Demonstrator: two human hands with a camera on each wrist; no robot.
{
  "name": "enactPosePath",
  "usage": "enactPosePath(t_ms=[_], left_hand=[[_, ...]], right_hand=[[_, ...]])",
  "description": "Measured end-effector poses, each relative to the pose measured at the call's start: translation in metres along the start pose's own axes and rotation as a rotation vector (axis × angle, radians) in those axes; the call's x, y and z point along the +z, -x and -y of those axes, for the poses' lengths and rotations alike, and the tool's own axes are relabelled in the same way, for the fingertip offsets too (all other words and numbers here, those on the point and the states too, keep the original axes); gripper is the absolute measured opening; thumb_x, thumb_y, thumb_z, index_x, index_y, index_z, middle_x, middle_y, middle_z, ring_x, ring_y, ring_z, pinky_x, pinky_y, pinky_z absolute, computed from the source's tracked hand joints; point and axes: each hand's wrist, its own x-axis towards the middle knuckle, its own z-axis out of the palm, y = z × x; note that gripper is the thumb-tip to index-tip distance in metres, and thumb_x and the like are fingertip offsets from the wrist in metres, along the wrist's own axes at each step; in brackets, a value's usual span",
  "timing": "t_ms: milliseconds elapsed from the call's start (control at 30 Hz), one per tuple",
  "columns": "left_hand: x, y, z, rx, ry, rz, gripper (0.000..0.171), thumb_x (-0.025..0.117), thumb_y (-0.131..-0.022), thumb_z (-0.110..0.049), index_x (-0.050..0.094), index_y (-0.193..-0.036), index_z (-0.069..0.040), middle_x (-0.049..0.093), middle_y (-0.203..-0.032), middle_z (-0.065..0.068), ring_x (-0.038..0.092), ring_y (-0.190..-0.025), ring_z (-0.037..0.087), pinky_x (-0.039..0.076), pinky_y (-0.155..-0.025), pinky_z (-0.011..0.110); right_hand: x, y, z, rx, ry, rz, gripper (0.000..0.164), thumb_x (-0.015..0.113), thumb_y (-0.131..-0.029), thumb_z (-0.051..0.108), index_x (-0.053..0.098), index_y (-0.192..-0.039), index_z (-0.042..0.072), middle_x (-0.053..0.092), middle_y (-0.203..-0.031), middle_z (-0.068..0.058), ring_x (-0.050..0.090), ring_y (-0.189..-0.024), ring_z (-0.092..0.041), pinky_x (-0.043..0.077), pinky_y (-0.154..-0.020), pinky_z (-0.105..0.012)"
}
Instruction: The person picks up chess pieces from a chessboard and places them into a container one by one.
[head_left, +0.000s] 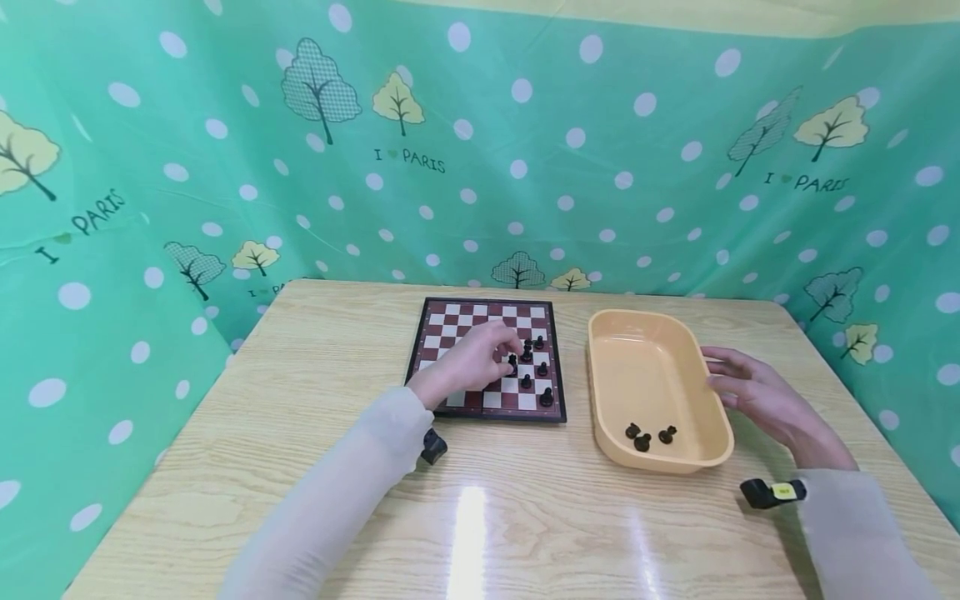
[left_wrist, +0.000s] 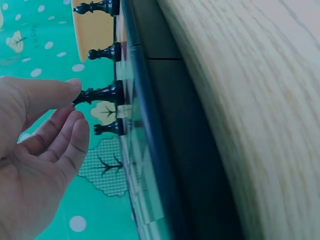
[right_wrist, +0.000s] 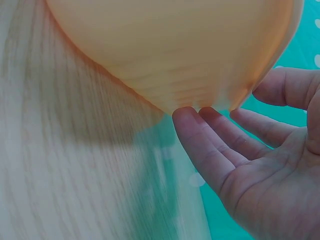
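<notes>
A magnetic-style folding chessboard (head_left: pixel 450 331) with dark red and white squares lies on the table. Over its right half, my left hand (head_left: pixel 480 354) pinches the top of a tall black chess piece (left_wrist: pixel 102 95) between thumb and fingers; the piece's base is at the board surface. Beside it stand a black rook (left_wrist: pixel 108 129) and a black pawn (left_wrist: pixel 104 52). Several black pieces occupy the board's right side, one near the front corner (head_left: pixel 547 397). My right hand (head_left: pixel 765 398) rests its extended fingertips against the outer right wall of an orange plastic tray (head_left: pixel 596 392).
Inside the tray, three black chess pieces (head_left: pixel 642 442) lie near its front end. The wooden table (head_left: pixel 337 350) backs onto a green dotted curtain (head_left: pixel 517 167) with printed trees. A black wrist camera (head_left: pixel 768 493) is strapped at the right sleeve.
</notes>
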Motion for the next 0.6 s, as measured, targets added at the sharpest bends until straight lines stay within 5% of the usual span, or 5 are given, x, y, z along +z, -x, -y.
enactPosePath(t_ms=[600], left_hand=[[0.011, -0.006, 0.009, -0.099, 0.112, -0.004, 0.017, 0.068, -0.086, -0.002, 0.064, -0.101, -0.006, 0.063, -0.092, -0.002, 0.059, -0.084, 0.011, 0.05, -0.076, 0.025]], right_hand=[[-0.001, -0.001, -0.002, -0.014, 0.003, 0.003, 0.065, 0.051, -0.099, 0.02, 0.016, -0.149, -0.002, 0.032, -0.143, -0.03, 0.055, -0.101, 0.003, 0.051, -0.083, -0.021]])
